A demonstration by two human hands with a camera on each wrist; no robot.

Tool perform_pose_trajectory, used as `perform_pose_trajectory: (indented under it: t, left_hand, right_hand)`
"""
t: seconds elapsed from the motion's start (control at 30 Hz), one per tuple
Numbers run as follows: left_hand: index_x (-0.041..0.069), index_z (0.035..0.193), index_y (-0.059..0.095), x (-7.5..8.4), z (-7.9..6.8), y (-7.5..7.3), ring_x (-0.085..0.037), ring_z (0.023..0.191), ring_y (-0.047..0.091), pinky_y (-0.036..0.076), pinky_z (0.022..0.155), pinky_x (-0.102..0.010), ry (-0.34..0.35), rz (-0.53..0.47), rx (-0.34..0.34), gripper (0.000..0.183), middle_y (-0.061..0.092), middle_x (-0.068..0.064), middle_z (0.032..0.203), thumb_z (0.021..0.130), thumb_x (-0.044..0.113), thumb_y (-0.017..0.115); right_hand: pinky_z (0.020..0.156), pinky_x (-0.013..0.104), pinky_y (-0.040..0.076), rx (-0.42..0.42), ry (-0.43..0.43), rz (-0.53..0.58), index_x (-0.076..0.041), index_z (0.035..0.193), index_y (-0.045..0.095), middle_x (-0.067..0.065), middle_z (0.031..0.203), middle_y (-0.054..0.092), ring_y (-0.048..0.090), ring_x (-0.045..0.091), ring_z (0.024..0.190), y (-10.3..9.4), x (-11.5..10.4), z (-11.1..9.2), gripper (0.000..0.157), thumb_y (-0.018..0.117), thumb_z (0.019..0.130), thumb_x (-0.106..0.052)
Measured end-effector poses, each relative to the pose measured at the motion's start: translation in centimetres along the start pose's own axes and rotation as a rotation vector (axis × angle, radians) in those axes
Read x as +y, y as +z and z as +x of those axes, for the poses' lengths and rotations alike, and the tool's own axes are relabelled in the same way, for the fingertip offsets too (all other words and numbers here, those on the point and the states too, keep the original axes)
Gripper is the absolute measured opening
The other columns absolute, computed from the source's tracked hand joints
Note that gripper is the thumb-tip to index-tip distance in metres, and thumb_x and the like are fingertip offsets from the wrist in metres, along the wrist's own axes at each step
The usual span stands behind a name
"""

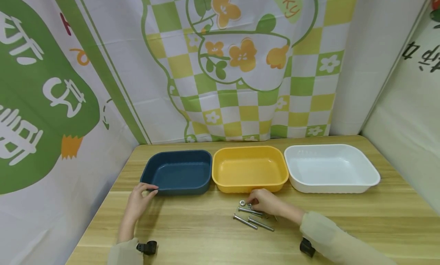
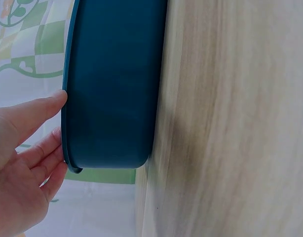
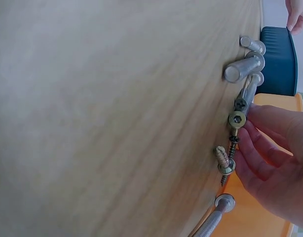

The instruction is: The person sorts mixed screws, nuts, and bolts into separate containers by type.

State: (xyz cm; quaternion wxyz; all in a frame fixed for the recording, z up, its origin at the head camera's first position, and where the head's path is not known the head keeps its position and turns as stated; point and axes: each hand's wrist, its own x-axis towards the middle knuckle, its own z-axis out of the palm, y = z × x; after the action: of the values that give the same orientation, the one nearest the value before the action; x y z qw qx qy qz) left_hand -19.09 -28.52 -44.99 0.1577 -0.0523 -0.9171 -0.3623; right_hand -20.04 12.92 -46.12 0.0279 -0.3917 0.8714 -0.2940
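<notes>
At the front left corner of the dark blue tray (image 1: 178, 191), my left hand (image 1: 138, 201) holds the rim between thumb and fingers. The left wrist view shows the thumb (image 2: 50, 106) at the rim's edge, the other fingers partly behind it. My right hand (image 1: 269, 202) reaches down into loose hardware before the yellow tray (image 1: 251, 189), fingers bent. Close to its fingertips lie a nut (image 1: 242, 202) and several bolts (image 1: 245, 221). In the right wrist view, a brass-coloured screw (image 3: 237, 120) and dark screws (image 3: 233, 143) partly cover the fingertips; whether they pinch anything is hidden.
A white tray (image 1: 333, 189) stands right of the yellow one, all three in a row along the back of the wooden table (image 1: 192, 234). Printed cloth (image 1: 240, 104) hangs behind and at the sides. Another bolt (image 3: 210, 224) lies near the right hand.
</notes>
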Motion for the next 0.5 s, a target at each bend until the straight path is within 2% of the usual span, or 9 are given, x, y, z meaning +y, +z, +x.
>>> perform_pose_trajectory:
  t: [0.5]
  left_hand:
    - [0.001,0.088,0.067,-0.06,-0.18,0.2,-0.034,0.092,0.049,0.038,0.081,-0.049,0.036,-0.015,0.031,0.012,0.056,-0.015,0.091,0.076,0.0,0.066]
  right_hand:
    - [0.057,0.018,0.044,0.027,0.013,-0.028,0.0,0.08,0.067,0.002,0.071,0.059,0.052,0.008,0.064,-0.09,-0.09,-0.13,0.009,0.068,0.071,0.002]
